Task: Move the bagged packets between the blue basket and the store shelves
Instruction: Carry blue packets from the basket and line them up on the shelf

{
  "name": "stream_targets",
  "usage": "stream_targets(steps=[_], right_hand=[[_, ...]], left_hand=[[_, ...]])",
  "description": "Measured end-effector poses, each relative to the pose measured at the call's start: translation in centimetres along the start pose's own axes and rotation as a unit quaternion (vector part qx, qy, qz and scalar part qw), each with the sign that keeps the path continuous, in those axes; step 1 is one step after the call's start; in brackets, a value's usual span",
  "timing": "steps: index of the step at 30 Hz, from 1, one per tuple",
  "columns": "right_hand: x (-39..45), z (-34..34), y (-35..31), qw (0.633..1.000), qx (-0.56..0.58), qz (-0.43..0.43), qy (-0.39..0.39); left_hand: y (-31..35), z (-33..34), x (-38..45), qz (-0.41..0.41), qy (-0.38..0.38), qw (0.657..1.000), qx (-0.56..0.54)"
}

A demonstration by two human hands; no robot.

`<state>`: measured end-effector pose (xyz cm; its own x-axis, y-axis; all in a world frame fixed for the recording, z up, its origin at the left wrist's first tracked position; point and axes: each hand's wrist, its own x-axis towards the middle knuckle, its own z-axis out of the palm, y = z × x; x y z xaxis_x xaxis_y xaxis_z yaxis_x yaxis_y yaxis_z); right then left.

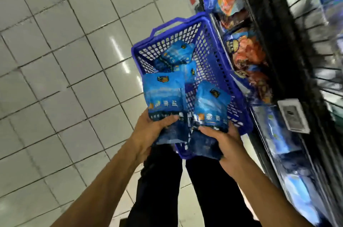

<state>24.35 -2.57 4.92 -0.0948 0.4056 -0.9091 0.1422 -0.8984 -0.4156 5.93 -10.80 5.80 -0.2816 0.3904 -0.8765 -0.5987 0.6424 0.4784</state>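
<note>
Packets in blue bags fill both hands above the near end of the blue basket (209, 45), which sits on the tiled floor (55, 59) against the store shelves (289, 70). Left hand (148, 134) grips the lower part of one packet (163, 95), fingers curled round it. Right hand (222, 143) holds a second packet (209, 108) the same way. More blue packets (178, 54) lie inside the basket. Orange bags (246, 50) crowd the shelf beside it.
</note>
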Motion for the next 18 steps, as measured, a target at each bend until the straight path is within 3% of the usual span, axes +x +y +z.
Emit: stream_targets(steps=[3,6,11,18], right_hand=[[-7.6,0.5,-3.1,0.998,0.044,-0.012,-0.051],[-14.7,0.9,-6.6,0.986,0.119,0.043,-0.108],[-26.1,1.4,-12.7,0.974,0.092,0.043,-0.204],[-38.1,-0.5,-17.0,0.970,0.105,-0.013,-0.217]], left_hand=[[1.7,-1.0,-8.3,-0.017,0.002,0.996,-0.093],[4.1,-1.5,-16.3,-0.009,0.020,0.990,-0.139],[9.2,-1.0,-27.6,0.061,0.051,0.983,-0.162],[13.5,0.0,-38.0,0.107,-0.015,0.981,-0.159]])
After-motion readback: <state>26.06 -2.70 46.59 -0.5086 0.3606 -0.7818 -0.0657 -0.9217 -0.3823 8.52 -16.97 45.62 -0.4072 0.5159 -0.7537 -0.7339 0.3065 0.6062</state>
